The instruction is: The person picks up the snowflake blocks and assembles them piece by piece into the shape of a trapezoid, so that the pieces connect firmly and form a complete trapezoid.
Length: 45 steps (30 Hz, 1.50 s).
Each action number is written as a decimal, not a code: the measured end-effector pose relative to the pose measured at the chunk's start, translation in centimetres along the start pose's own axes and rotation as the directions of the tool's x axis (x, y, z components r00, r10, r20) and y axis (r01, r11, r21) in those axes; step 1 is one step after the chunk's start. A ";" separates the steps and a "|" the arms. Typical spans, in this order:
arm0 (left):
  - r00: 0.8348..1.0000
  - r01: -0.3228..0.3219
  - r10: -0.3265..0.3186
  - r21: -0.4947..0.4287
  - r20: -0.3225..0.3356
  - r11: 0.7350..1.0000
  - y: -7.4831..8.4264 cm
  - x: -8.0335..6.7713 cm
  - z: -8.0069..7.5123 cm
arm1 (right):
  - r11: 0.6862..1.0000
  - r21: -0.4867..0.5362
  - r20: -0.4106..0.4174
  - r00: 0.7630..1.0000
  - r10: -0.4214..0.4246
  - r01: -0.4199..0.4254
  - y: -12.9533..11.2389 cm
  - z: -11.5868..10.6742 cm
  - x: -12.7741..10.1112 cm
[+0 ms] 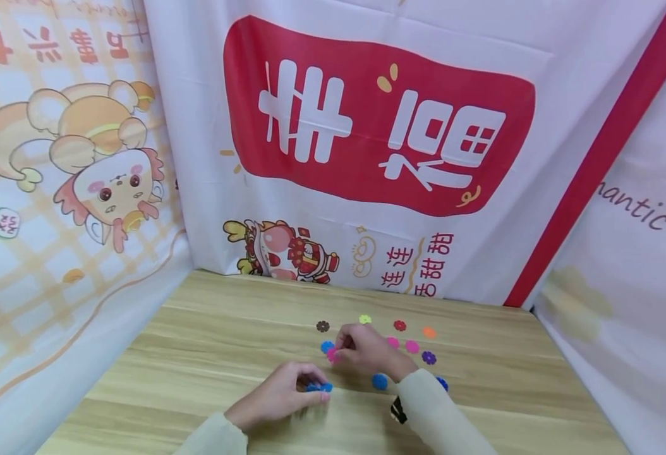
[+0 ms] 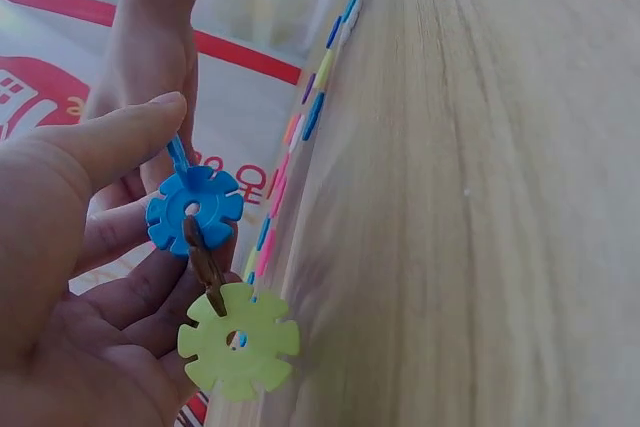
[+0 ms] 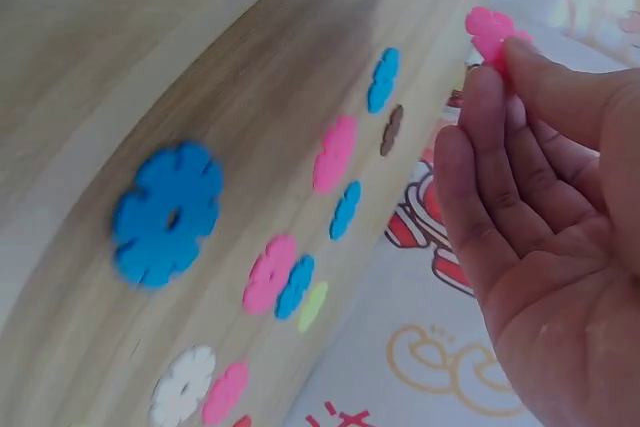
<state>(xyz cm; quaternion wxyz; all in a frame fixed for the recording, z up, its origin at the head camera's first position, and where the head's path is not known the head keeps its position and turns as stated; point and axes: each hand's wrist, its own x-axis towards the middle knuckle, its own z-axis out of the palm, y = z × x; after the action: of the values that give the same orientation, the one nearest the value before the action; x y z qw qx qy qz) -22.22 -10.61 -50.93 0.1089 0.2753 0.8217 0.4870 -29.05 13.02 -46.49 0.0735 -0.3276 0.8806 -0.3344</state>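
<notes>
My left hand holds a short chain of notched, flower-shaped plastic discs. In the left wrist view a blue disc is joined to a brown disc seen edge-on, with a yellow-green disc at the end. The thumb pinches near another blue piece at the top of this chain. Between thumb and index finger, my right hand pinches a pink flower-shaped disc above the table. Its other fingers are bent loosely, with the palm showing in the right wrist view.
Loose discs lie on the wooden table around and beyond my right hand, among them a brown disc, a red disc, an orange disc and a large blue disc. Printed cloth hangs behind and at both sides.
</notes>
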 end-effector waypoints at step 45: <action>0.962 -0.169 0.212 0.239 -0.170 0.956 2.0 1.5 2.2 | 0.970 0.243 -0.383 0.916 0.122 -0.027 -2.0 3.0 -7.5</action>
<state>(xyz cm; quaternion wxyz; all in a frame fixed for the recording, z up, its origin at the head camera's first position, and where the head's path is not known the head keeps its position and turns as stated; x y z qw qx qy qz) -21.76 -7.44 -50.23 -0.0507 0.3152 0.8472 0.4245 -21.19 14.97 -48.19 -0.0552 -0.2084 0.8439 -0.4913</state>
